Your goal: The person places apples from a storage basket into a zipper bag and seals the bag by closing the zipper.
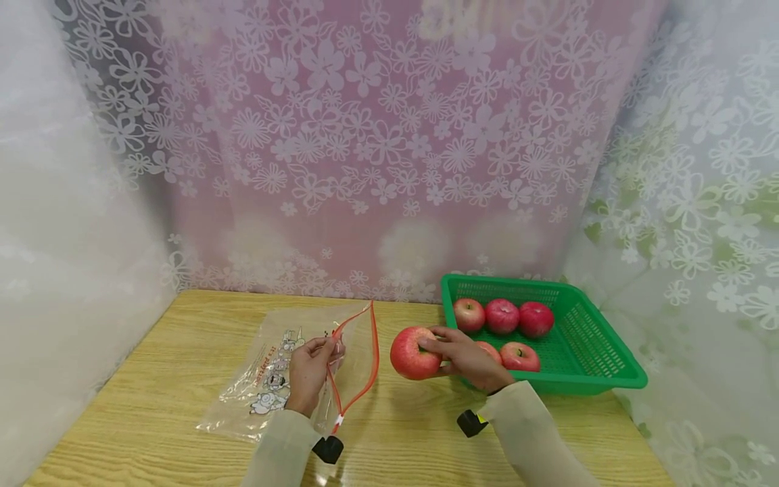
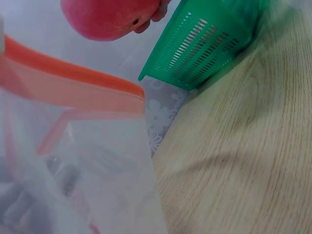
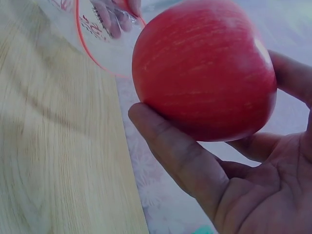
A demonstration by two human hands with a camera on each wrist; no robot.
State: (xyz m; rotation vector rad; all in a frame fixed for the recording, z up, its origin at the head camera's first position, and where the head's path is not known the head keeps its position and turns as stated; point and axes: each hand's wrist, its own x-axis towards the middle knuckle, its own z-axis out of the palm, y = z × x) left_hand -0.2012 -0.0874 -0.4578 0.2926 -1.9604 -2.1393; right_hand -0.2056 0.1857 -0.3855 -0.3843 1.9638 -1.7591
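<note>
A red apple (image 1: 414, 353) is held up over the table by my right hand (image 1: 471, 357), thumb on top and fingers around its side. In the right wrist view the apple (image 3: 204, 73) fills the middle, with the fingers spread beneath and behind it. My left hand (image 1: 312, 372) pinches one edge of a clear zip bag (image 1: 243, 392) with an orange-red rim and printed cartoon figures. The bag's mouth gapes toward the apple, which is just to its right and outside it. In the left wrist view the orange rim (image 2: 73, 70) runs across the left side.
A green perforated basket (image 1: 584, 325) stands at the right of the wooden table (image 1: 420, 439), several apples (image 1: 502, 316) inside. Its near rim lies just beyond my right wrist. Flowered curtains (image 1: 389, 135) enclose the table at the back and sides.
</note>
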